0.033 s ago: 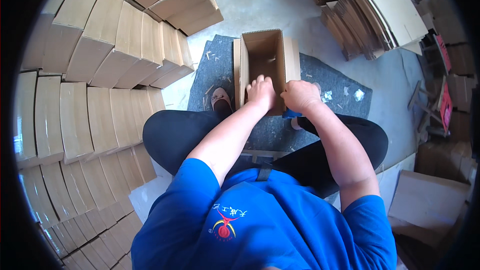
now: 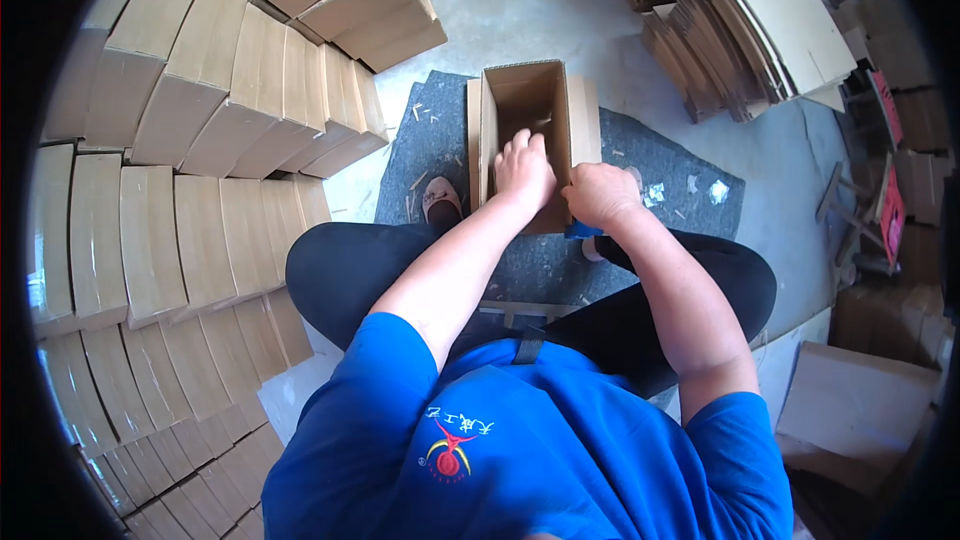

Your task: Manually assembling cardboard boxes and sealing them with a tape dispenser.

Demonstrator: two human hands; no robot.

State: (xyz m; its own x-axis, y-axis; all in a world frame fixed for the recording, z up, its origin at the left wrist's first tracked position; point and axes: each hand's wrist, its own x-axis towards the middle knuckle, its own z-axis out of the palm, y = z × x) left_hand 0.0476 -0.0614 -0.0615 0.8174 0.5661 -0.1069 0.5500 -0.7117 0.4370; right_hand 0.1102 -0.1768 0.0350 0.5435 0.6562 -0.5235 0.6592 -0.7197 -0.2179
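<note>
A seated worker in a blue shirt [image 2: 560,440] and black trousers [image 2: 360,270] leans over an open brown carton [image 2: 522,100] standing ahead of the knees, above a dark grey mat [image 2: 690,160]; the left hand [image 2: 525,172] reaches in over the carton's near end, open, its fingers extended and slightly parted, though whether they touch the inside cannot be told; the right hand [image 2: 600,192] is curled at the carton's near right corner, a blue object [image 2: 580,230] showing just below it, and whether the hand grips that object cannot be told; strips of brown cardboard [image 2: 585,115] flank the carton on both sides; a shoe [image 2: 441,200] rests on the mat to its left; closed cartons [image 2: 150,240] fill the left side in tiers, while flat cardboard sheets [image 2: 775,25] lean in a stack at upper right, beyond the pale floor [image 2: 530,10].
</note>
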